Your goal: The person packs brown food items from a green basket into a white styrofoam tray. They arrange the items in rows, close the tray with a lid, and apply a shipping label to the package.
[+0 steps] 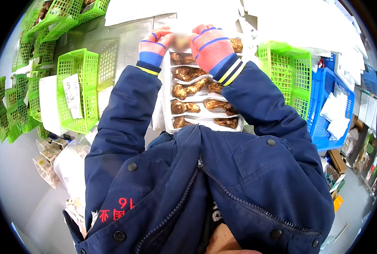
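Observation:
A white box (168, 122) lies before me, with brown mushrooms in rows parted by white paper (204, 121). The mushrooms, such as one with a long stem (188, 89), look like matsutake. My left hand (155, 44), in a pink and blue knit glove, is at the box's far left corner with its fingers bent. My right hand (211, 47), gloved alike, reaches over the far rows. Between the fingertips of both hands is a blurred pale brown thing (180, 42), possibly a mushroom. Glare and blur hide whether either hand grips it or the white paper there.
A green plastic basket (94, 92) with a written slip stands on the left, another green basket (285, 52) on the right. Beyond that is a blue crate (317, 139) holding white packets. Stacked green baskets (26, 57) fill the far left. White sheets (137, 11) lie on the metal table (134, 35).

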`<state>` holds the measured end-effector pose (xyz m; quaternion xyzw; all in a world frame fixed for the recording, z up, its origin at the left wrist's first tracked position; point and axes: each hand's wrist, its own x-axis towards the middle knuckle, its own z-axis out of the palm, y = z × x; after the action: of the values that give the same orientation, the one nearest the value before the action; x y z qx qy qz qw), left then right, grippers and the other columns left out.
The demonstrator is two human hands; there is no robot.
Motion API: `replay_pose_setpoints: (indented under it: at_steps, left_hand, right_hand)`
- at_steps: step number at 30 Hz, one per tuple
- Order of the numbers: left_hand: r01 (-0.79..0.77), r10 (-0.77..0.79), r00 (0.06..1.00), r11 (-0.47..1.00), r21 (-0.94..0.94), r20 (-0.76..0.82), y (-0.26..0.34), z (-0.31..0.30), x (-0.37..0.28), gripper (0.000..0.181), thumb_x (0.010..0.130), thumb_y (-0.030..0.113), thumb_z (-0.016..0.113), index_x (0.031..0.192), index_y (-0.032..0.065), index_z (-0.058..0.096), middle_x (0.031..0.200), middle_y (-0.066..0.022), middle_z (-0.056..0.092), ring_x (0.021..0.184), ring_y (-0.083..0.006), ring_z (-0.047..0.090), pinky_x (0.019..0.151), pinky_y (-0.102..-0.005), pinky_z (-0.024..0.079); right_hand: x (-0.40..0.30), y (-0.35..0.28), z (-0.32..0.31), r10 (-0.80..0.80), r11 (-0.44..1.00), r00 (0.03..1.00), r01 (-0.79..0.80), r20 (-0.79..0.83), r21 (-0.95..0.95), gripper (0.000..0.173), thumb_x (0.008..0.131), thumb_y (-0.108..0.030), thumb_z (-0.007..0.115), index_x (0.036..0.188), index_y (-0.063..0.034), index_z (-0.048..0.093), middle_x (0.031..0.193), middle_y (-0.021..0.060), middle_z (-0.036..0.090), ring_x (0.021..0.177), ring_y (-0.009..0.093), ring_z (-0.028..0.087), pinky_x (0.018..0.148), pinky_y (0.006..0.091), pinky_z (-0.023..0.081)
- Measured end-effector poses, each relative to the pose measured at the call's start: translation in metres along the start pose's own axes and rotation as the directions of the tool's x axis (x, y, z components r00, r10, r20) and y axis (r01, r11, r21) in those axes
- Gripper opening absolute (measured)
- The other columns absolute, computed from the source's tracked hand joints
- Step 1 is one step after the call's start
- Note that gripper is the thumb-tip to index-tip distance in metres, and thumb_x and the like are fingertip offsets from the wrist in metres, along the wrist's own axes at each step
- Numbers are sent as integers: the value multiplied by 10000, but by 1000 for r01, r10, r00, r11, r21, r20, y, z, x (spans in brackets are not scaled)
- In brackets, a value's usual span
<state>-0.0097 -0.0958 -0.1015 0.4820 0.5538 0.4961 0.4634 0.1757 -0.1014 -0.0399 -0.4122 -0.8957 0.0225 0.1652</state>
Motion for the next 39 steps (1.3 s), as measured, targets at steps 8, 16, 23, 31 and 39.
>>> replay_pose_setpoints:
  at_steps: [8,16,23,31,39]
  left_hand:
    - [59,-57,998,984,-169,17,-6,0,5,121,792,80,686,886,11,653,1078,-68,621,857,-111,586,759,-234,475]
    - [70,-73,997,982,-174,-11,1,4,1,109,825,82,654,895,-2,652,1043,-74,639,889,-115,571,792,-232,457]
    - [122,-123,992,992,-34,-33,8,5,-2,228,834,133,655,1019,2,627,978,-49,650,861,-98,576,795,-221,451]
    - [-538,550,796,450,713,253,29,2,-18,208,688,160,730,892,195,705,1236,-71,522,1190,-306,407,986,-406,348]
    - [-501,510,824,458,734,245,26,3,-17,199,674,167,735,869,152,693,1211,-104,543,1182,-339,421,982,-424,349]
  right_hand:
    - [6,-11,24,46,999,999,-46,1,22,201,742,-200,594,911,-92,574,936,99,578,887,273,557,729,398,450]
    - [11,-7,19,60,995,997,-56,-42,82,208,733,-214,579,900,-93,608,884,89,607,885,257,566,735,394,446]
    - [15,2,20,75,977,996,-64,-48,203,175,767,-161,588,923,-91,621,838,119,619,859,299,574,778,405,453]
    - [-15,13,15,69,998,996,-68,-55,11,157,741,-156,569,874,-121,643,862,62,604,861,243,572,712,385,447]
    - [-13,9,19,39,999,998,-39,-50,-1,187,744,-166,570,910,-94,617,971,80,602,911,252,559,759,383,437]
